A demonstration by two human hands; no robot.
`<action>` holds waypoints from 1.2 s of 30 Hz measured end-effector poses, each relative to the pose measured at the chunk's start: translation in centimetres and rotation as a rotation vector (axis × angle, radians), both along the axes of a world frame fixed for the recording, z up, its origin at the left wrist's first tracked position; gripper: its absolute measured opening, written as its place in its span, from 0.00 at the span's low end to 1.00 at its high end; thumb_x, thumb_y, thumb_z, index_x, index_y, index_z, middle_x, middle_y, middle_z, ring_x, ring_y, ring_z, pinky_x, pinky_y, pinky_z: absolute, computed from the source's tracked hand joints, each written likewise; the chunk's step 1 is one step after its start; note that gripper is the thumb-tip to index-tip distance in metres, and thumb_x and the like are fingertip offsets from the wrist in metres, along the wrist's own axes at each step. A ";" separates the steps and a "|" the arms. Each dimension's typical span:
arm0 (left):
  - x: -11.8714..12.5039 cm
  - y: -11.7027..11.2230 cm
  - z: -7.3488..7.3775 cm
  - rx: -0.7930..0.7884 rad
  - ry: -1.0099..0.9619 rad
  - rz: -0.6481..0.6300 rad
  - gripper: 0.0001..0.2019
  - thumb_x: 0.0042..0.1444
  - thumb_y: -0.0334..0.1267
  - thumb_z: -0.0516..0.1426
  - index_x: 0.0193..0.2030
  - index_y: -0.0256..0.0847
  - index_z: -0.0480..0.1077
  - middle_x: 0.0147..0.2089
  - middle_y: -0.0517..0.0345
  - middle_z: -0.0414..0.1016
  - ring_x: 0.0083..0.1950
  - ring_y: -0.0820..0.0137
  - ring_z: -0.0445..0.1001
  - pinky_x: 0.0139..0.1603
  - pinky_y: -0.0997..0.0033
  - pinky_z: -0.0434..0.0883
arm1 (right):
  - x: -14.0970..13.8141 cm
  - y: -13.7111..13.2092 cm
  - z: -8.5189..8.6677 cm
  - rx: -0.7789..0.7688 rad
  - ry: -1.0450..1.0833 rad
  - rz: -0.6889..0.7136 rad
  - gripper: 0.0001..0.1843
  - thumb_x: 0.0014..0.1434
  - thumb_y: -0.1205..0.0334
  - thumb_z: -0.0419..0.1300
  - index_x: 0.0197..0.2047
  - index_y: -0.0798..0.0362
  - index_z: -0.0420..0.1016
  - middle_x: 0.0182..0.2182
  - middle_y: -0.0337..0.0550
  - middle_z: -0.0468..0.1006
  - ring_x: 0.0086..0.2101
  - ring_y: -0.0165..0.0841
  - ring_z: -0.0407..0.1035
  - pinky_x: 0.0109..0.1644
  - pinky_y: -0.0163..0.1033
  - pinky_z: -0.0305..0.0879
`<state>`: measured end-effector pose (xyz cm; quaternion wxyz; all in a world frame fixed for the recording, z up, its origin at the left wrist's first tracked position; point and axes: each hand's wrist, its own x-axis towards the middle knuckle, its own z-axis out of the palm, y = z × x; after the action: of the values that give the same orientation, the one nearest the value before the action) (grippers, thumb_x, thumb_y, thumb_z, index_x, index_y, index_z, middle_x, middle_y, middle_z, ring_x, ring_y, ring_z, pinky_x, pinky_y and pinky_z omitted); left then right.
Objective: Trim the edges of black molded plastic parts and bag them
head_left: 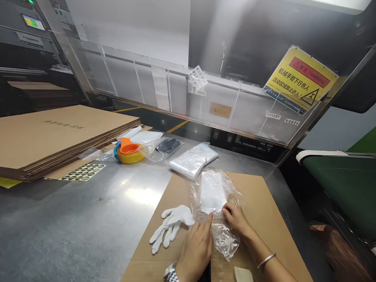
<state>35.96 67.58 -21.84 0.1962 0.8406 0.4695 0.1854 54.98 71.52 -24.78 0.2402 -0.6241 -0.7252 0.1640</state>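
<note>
A clear plastic bag (216, 203) with a flat white item inside lies on a brown cardboard sheet (261, 203) in front of me. My left hand (196, 246) rests on the bag's near edge, fingers together and pressed flat on the plastic. My right hand (236, 217) pinches the bag's near edge beside the white item; a metal bangle sits on that wrist. White gloves (172, 225) lie on the cardboard just left of my left hand.
A stack of white bagged items (192, 160) lies behind the cardboard on the metal table (88, 219). Further left are an orange and yellow tape dispenser (127, 150), a bagged black object (167, 145), a sticker sheet (84, 172) and stacked flat cartons (55, 135). A yellow warning sign (301, 80) hangs on the clear guard.
</note>
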 end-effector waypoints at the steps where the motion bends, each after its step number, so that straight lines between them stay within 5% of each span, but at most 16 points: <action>1: 0.1 -0.1 0.0 0.000 0.036 -0.009 0.25 0.59 0.28 0.41 0.64 0.31 0.55 0.44 0.43 0.72 0.46 0.57 0.67 0.48 0.54 0.67 | -0.1 -0.2 -0.1 0.000 0.002 0.006 0.09 0.62 0.61 0.54 0.33 0.57 0.70 0.28 0.36 0.71 0.31 0.29 0.67 0.37 0.38 0.65; 5: 0.6 -0.5 0.4 0.013 0.157 -0.026 0.21 0.59 0.27 0.42 0.56 0.32 0.65 0.45 0.42 0.71 0.46 0.57 0.67 0.49 0.55 0.65 | -0.8 -0.4 -0.7 -0.009 0.013 0.051 0.08 0.56 0.59 0.61 0.34 0.56 0.72 0.34 0.39 0.72 0.39 0.34 0.66 0.45 0.44 0.62; 15: 0.8 -0.5 0.8 0.003 0.119 -0.017 0.16 0.56 0.27 0.45 0.44 0.34 0.72 0.39 0.45 0.71 0.42 0.58 0.68 0.44 0.56 0.64 | 0.8 1.0 -0.8 -0.038 0.282 -0.015 0.16 0.62 0.52 0.53 0.31 0.57 0.68 0.25 0.35 0.69 0.27 0.27 0.66 0.33 0.36 0.64; 22: 0.8 -0.8 1.2 -0.070 -0.179 0.019 0.17 0.58 0.30 0.44 0.47 0.38 0.71 0.40 0.46 0.68 0.44 0.58 0.66 0.47 0.57 0.63 | 0.1 -0.9 1.3 -0.026 0.423 0.003 0.15 0.59 0.52 0.56 0.30 0.56 0.71 0.26 0.37 0.71 0.30 0.30 0.66 0.38 0.39 0.62; 26: 1.1 -0.2 1.5 -0.206 -0.440 0.071 0.17 0.61 0.40 0.45 0.49 0.36 0.69 0.39 0.48 0.70 0.41 0.62 0.68 0.45 0.62 0.65 | -1.3 -2.9 2.8 -0.041 0.525 -0.006 0.13 0.56 0.54 0.56 0.28 0.56 0.70 0.24 0.37 0.70 0.28 0.29 0.63 0.33 0.35 0.59; 32: 1.4 0.4 1.2 -0.448 -0.774 0.097 0.18 0.52 0.51 0.55 0.25 0.36 0.67 0.24 0.60 0.67 0.27 0.71 0.66 0.28 0.74 0.63 | -3.9 -6.7 4.3 -0.087 0.608 -0.010 0.14 0.53 0.53 0.58 0.24 0.56 0.68 0.21 0.35 0.65 0.25 0.27 0.58 0.29 0.33 0.55; 36: 0.9 -0.6 0.3 -0.504 -0.875 0.192 0.17 0.55 0.50 0.50 0.25 0.39 0.60 0.19 0.66 0.59 0.20 0.76 0.57 0.21 0.77 0.57 | -4.6 -8.0 4.2 -0.030 0.653 -0.135 0.14 0.56 0.53 0.56 0.26 0.55 0.64 0.22 0.34 0.62 0.25 0.27 0.57 0.29 0.32 0.56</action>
<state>36.89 67.02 -21.50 0.5531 0.5641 0.4484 0.4182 50.41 63.56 -20.53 0.4610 -0.5886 -0.5644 0.3499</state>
